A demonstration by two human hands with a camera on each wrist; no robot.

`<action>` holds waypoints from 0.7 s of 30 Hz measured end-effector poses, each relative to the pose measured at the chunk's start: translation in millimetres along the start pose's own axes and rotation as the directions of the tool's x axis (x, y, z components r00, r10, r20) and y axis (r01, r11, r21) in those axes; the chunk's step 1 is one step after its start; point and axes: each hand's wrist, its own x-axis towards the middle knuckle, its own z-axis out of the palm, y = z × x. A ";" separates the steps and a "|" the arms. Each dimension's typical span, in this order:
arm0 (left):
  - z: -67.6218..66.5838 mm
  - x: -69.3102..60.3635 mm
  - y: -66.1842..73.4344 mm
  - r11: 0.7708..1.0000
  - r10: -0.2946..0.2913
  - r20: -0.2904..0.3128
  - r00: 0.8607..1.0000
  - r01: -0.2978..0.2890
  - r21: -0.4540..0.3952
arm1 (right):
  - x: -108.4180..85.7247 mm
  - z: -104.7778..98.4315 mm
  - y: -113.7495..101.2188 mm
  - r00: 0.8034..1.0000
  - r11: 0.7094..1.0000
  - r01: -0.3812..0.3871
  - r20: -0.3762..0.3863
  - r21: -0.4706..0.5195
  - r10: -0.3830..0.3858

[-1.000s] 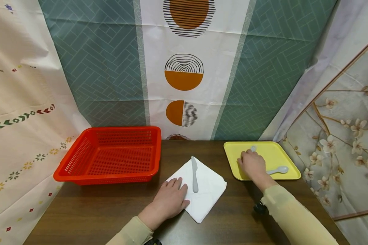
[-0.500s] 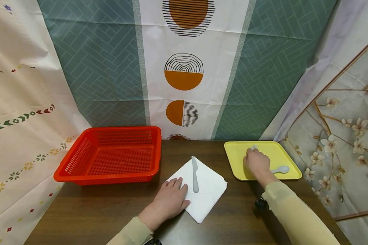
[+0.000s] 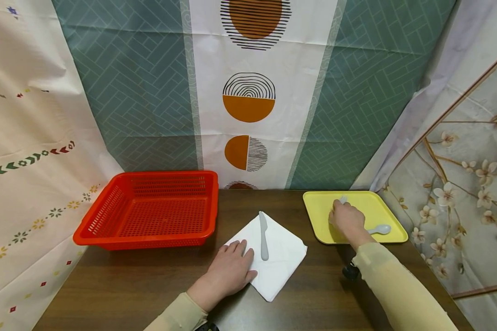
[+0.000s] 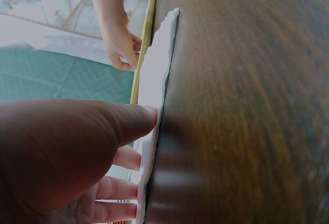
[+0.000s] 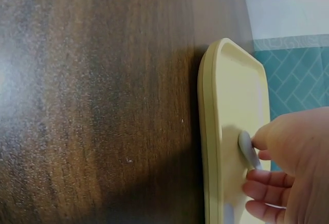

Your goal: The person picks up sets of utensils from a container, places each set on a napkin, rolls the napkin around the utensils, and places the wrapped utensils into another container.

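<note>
My left hand [image 3: 228, 271] rests with fingers extended on the lower left edge of a folded white napkin [image 3: 287, 243]. A grey knife [image 3: 263, 239] lies on the napkin, beside those fingers. Over a yellow tray [image 3: 370, 207], my right hand [image 3: 348, 220] pinches a pale grey fork; its tines [image 3: 343, 199] show past the fingertips. In the right wrist view the rounded handle end [image 5: 245, 144] sits between thumb and fingers, close to the tray surface. A spoon [image 3: 382, 229] lies on the tray, its handle partly hidden by my right hand.
A red perforated basket [image 3: 145, 241] stands at the back left of the dark wooden table [image 3: 141, 285]. Patterned cloths hang behind it and along both sides. The tray lies at the back right, near the flowered cloth [image 3: 447, 202].
My right hand has shifted slightly right over the tray, and its fingers have drawn together on the fork. Over the last half second it is nearly still. The left hand stays on the napkin.
</note>
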 end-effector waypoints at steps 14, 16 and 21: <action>-0.4 -0.3 -0.1 1.000 0.001 -0.010 1.000 -0.001 0.003 | -0.8 -3.8 2.6 0.998 0.998 -0.039 0.042 0.055 0.036; -0.2 -0.2 0.0 1.000 0.000 -0.009 1.000 0.000 0.003 | -0.4 -2.5 3.1 0.998 0.997 -0.040 0.040 0.059 0.038; 1.0 0.3 0.0 1.000 -0.003 0.000 1.000 0.003 0.002 | 0.1 -0.6 4.0 0.999 0.996 -0.038 0.019 0.076 0.037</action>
